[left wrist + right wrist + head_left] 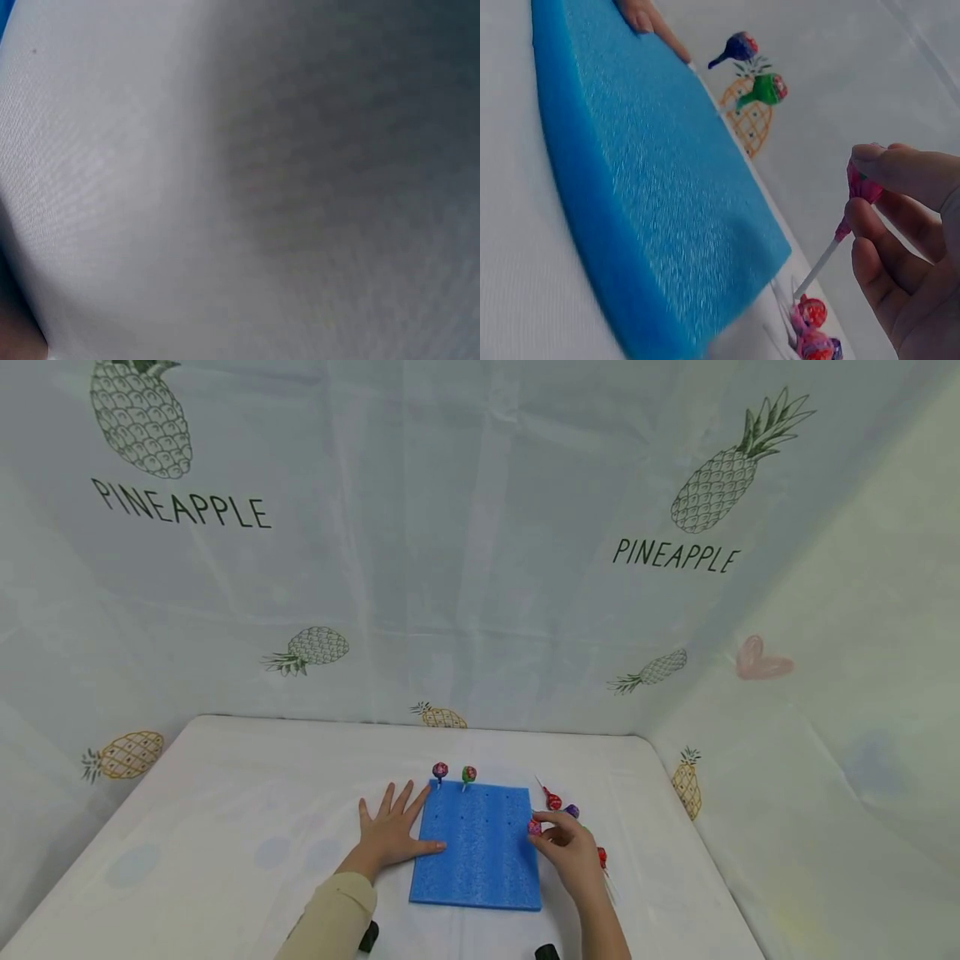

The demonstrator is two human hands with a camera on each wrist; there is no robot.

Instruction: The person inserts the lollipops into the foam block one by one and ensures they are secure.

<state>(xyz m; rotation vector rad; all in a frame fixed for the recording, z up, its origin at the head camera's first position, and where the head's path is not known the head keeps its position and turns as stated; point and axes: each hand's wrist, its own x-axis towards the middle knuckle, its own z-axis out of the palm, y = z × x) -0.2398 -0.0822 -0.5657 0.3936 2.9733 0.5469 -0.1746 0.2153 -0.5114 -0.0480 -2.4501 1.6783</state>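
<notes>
A blue foam board (pixel 480 860) with small holes lies on the white-covered table. My left hand (pixel 392 837) rests with spread fingers at its left edge, the thumb lying on the foam. At the board's right edge my right hand (pixel 572 858) pinches a pink-wrapped lollipop (pixel 864 186) between thumb and fingers, its white stick pointing down. In the board's far left part a purple lollipop (pixel 440 770) and a green lollipop (pixel 469 773) stand upright on their sticks. The left wrist view shows mostly blurred white cloth.
Right of the board lie loose lollipops: a red one (pixel 553 802), a purple one (pixel 572 811) and another red one (pixel 602 857) partly behind the right hand. Two black objects, one left (pixel 369 937) and one right (pixel 547 952), show at the near edge. A pineapple-print curtain (pixel 480 568) hangs behind.
</notes>
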